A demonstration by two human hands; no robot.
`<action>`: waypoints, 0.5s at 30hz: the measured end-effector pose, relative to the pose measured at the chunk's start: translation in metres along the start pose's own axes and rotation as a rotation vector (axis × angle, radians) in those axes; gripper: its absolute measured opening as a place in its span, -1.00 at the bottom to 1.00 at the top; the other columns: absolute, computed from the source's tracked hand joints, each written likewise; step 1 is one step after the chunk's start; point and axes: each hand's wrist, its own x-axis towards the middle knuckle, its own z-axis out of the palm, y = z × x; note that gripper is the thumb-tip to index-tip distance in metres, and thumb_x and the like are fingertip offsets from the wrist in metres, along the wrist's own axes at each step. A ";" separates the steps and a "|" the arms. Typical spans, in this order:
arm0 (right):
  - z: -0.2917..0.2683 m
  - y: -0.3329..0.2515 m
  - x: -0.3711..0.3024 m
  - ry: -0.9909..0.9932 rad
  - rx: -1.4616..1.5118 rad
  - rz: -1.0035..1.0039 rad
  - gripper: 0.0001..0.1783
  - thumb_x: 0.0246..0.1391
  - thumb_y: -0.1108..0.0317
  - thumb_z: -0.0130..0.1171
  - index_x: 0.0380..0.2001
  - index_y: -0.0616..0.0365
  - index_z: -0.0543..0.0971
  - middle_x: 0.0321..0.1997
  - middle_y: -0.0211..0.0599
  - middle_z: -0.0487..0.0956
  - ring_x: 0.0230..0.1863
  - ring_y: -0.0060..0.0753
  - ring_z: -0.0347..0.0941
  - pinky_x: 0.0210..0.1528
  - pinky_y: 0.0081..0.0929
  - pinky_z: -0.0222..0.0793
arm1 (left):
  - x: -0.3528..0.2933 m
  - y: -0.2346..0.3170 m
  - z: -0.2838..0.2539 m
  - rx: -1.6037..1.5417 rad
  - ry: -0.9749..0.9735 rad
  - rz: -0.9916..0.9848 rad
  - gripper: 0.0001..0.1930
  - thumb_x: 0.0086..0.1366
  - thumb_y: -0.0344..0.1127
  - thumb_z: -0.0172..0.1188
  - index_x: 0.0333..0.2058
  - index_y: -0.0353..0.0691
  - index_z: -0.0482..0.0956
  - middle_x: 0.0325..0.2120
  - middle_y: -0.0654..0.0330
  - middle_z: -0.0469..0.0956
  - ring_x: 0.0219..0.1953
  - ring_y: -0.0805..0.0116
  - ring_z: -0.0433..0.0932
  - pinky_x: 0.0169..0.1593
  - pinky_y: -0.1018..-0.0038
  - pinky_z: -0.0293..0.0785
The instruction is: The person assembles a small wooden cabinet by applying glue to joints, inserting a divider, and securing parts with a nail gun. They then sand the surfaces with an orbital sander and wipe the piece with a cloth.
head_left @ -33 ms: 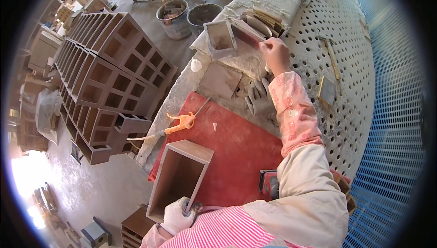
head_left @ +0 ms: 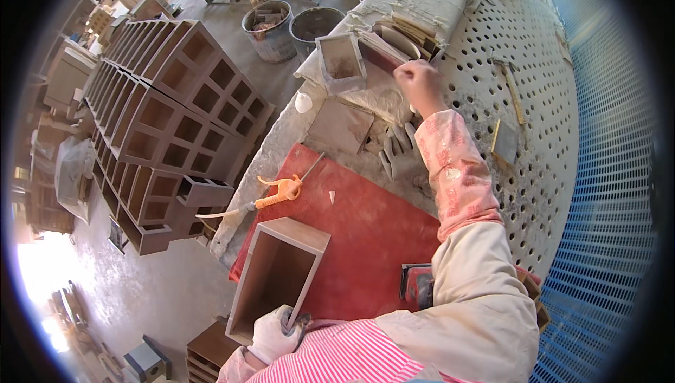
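My left hand (head_left: 276,336), in a whitish work glove, grips the near rim of an open wooden drawer box (head_left: 318,237). The box rests tilted on a red mat (head_left: 365,242). My right hand (head_left: 420,82) is bare and stretched far forward, its fingers curled beside a stack of thin sheets (head_left: 383,56) that look like sandpaper. Whether a sheet is between those fingers is hidden. Just left of the stack stands a small dusty open box (head_left: 342,64). Below my right wrist lies a grey glove (head_left: 402,154).
An orange air blow gun (head_left: 281,192) with its hose lies on the mat. A red and black power sander (head_left: 419,286) sits by my right elbow. On the perforated bench (head_left: 534,193) lie a hammer (head_left: 512,91) and a small block (head_left: 505,141). Stacked cabinets (head_left: 165,126) and buckets (head_left: 271,35) stand left.
My right hand has shifted slightly left and turned a little beside the sheets. My left hand and the drawer box have stayed in place.
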 end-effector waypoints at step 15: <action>0.019 0.010 0.038 -0.268 -0.723 0.134 -0.73 0.19 0.23 0.27 -0.13 0.13 0.72 -0.08 0.04 0.77 0.01 0.13 0.73 0.08 0.01 0.61 | 0.004 -0.009 0.000 -0.086 -0.026 -0.019 -0.71 0.27 -0.14 0.48 -0.37 -0.23 0.62 -0.51 -0.07 0.64 -0.43 -0.16 0.65 -0.33 0.15 0.55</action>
